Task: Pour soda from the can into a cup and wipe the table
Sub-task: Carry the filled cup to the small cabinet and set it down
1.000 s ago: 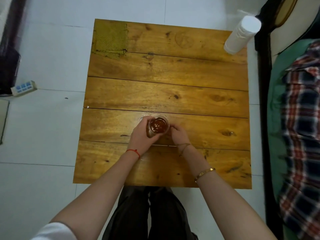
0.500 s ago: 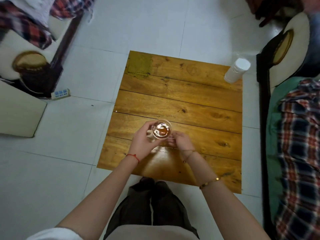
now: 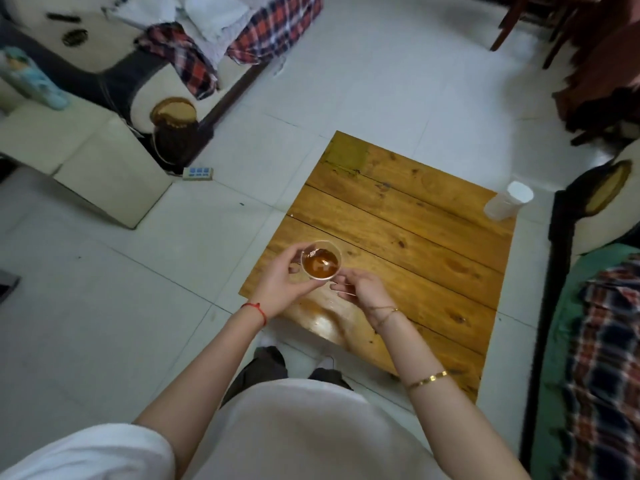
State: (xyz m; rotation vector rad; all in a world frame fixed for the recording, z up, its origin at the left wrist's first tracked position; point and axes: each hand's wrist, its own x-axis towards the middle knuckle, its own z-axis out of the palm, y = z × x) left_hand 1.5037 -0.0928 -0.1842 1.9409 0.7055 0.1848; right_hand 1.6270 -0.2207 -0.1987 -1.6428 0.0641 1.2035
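A clear glass cup (image 3: 320,260) holding brown soda is lifted above the near left part of the wooden table (image 3: 415,244). My left hand (image 3: 282,284) wraps around the cup's left side and grips it. My right hand (image 3: 360,289) is at the cup's right side, fingertips touching or nearly touching its lower edge. No can is in view. A white roll of paper (image 3: 507,200) stands at the table's far right corner.
A green patch (image 3: 346,155) marks the table's far left corner. A power strip (image 3: 197,173) lies on the white tile floor to the left, near a beige box (image 3: 86,161). A bed with plaid cloth (image 3: 606,358) borders the right side.
The view has risen and swung left, so the table looks smaller and further right. The cup has come up off the table in my left hand; the right hand stays beside it.
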